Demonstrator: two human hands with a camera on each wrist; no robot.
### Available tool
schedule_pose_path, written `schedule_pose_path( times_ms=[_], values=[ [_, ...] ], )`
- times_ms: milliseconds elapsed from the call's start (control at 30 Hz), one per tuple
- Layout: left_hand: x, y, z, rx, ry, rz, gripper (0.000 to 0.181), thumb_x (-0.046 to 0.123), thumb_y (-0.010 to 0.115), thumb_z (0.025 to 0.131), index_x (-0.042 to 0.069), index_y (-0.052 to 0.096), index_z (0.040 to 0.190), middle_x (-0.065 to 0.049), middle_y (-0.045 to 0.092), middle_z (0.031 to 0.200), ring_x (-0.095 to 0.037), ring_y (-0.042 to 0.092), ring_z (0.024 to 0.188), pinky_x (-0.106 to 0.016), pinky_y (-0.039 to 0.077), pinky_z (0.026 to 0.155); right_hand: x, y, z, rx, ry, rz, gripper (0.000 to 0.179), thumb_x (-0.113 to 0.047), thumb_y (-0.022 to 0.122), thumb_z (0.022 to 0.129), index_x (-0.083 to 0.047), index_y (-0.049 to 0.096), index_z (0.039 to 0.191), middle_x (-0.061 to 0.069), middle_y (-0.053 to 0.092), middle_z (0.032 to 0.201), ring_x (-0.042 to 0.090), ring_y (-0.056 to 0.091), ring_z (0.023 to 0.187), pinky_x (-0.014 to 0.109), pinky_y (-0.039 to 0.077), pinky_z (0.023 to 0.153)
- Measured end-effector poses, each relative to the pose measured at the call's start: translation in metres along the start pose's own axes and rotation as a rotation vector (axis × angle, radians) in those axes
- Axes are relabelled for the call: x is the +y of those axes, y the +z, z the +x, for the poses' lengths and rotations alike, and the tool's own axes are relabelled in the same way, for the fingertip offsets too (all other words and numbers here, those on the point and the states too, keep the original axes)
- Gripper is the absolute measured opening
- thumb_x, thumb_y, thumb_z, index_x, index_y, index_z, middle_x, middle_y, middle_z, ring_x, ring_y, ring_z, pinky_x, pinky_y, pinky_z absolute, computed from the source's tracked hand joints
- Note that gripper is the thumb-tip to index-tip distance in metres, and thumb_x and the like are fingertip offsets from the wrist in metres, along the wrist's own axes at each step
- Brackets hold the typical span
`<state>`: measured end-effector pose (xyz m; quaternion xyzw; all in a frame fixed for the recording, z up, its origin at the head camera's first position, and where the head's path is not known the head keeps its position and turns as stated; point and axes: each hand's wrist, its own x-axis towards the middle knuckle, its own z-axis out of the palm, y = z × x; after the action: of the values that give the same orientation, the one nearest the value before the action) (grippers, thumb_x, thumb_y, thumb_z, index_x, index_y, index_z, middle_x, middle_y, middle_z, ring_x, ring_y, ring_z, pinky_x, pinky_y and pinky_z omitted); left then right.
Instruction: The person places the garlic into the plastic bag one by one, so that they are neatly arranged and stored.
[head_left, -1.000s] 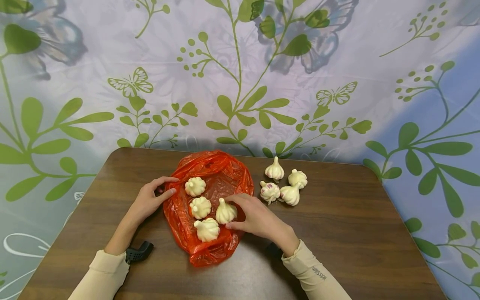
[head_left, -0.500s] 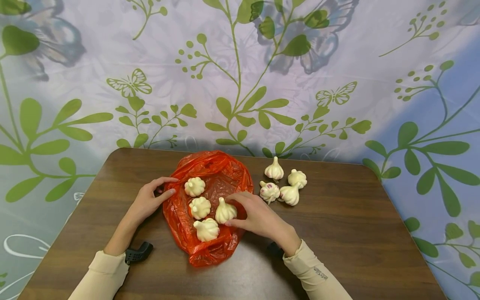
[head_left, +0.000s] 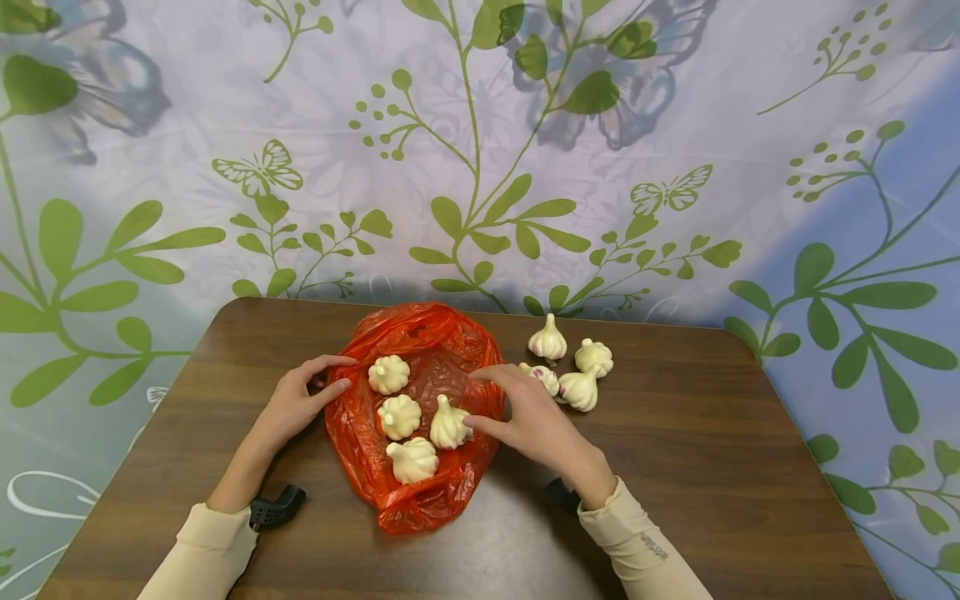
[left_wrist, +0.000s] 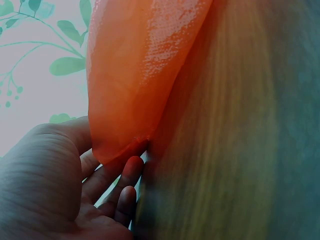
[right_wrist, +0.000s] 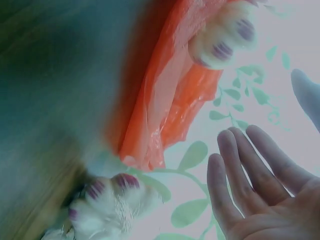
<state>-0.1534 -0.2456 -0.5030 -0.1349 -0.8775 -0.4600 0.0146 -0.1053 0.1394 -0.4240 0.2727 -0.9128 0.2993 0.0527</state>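
A red plastic bag (head_left: 420,500) lies spread on the table, with several garlic bulbs (head_left: 400,416) in it. At its left edge my left hand (head_left: 298,400) holds the rim; in the left wrist view the bag's edge (left_wrist: 135,75) lies against the curled fingers. My right hand (head_left: 536,421) is at the bag's right side, fingers spread. Its thumb is close beside the rightmost garlic bulb (head_left: 449,425); from the head view I cannot tell whether they touch. The right wrist view shows the hand (right_wrist: 265,195) with straight fingers and nothing in it, apart from a bulb (right_wrist: 222,37) in the bag.
Right of the bag stand several more garlic bulbs (head_left: 547,338), one partly hidden behind my right hand. The brown wooden table (head_left: 675,467) ends at a patterned cloth wall (head_left: 480,167). A black wrist strap (head_left: 277,507) sits at my left wrist.
My right hand has let go of the rightmost garlic bulb in the bag and drawn back to the right, its fingers opening. The left hand has stayed at the bag's edge.
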Motion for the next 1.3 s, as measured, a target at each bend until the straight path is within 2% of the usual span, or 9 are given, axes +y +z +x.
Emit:
schedule_pose_path(
  times_ms=[367, 633, 700, 933, 1100, 1300],
  values=[
    [0.002, -0.001, -0.003, 0.003, 0.000, -0.002, 0.033, 0.027, 0.072, 0.102, 0.022, 0.071, 0.135, -0.007, 0.070, 0.114, -0.022, 0.056, 0.088, -0.027, 0.048, 0.076, 0.011, -0.017, -0.010, 0.118, -0.008, 0.024, 0.055, -0.034, 0.090, 0.086, -0.012, 0.069, 0.133, 0.001, 0.069, 0.131, 0.019, 0.064, 0.124, 0.043, 0.055, 0.100],
    [0.000, -0.001, -0.003, -0.003, -0.009, 0.004, 0.033, 0.029, 0.072, 0.103, 0.022, 0.071, 0.135, -0.008, 0.070, 0.112, -0.022, 0.056, 0.088, -0.027, 0.048, 0.075, 0.024, -0.035, -0.026, 0.248, -0.012, 0.011, 0.051, -0.027, 0.092, 0.084, -0.014, 0.071, 0.129, 0.001, 0.073, 0.123, 0.021, 0.069, 0.115, 0.046, 0.056, 0.094],
    [-0.001, -0.001, -0.003, -0.003, -0.008, 0.009, 0.033, 0.029, 0.071, 0.103, 0.022, 0.071, 0.135, -0.008, 0.070, 0.113, -0.022, 0.056, 0.088, -0.028, 0.048, 0.076, 0.028, -0.039, -0.032, 0.261, 0.004, 0.001, 0.050, -0.027, 0.092, 0.084, -0.017, 0.071, 0.129, -0.003, 0.073, 0.124, 0.019, 0.068, 0.116, 0.043, 0.055, 0.094],
    [0.000, -0.001, -0.003, -0.005, -0.011, 0.017, 0.034, 0.030, 0.071, 0.103, 0.023, 0.071, 0.136, -0.008, 0.069, 0.112, -0.023, 0.055, 0.088, -0.028, 0.047, 0.075, 0.042, -0.051, -0.049, 0.311, 0.035, -0.032, 0.049, -0.020, 0.092, 0.083, -0.012, 0.073, 0.127, 0.002, 0.075, 0.122, 0.023, 0.071, 0.114, 0.043, 0.054, 0.094],
    [0.000, -0.001, -0.003, -0.005, -0.011, 0.016, 0.033, 0.030, 0.071, 0.103, 0.023, 0.071, 0.135, -0.008, 0.069, 0.112, -0.023, 0.055, 0.088, -0.028, 0.046, 0.075, 0.051, -0.062, -0.062, 0.324, 0.055, -0.064, 0.049, -0.018, 0.092, 0.084, -0.012, 0.072, 0.129, 0.001, 0.073, 0.125, 0.022, 0.069, 0.115, 0.040, 0.052, 0.096],
    [0.001, -0.001, -0.002, -0.001, 0.000, 0.019, 0.033, 0.030, 0.071, 0.103, 0.023, 0.071, 0.135, -0.007, 0.070, 0.115, -0.023, 0.055, 0.089, -0.029, 0.047, 0.077, 0.065, -0.074, -0.074, 0.377, 0.079, -0.106, 0.048, -0.012, 0.092, 0.081, -0.010, 0.074, 0.125, 0.004, 0.075, 0.120, 0.023, 0.070, 0.108, 0.034, 0.052, 0.093]
  ],
)
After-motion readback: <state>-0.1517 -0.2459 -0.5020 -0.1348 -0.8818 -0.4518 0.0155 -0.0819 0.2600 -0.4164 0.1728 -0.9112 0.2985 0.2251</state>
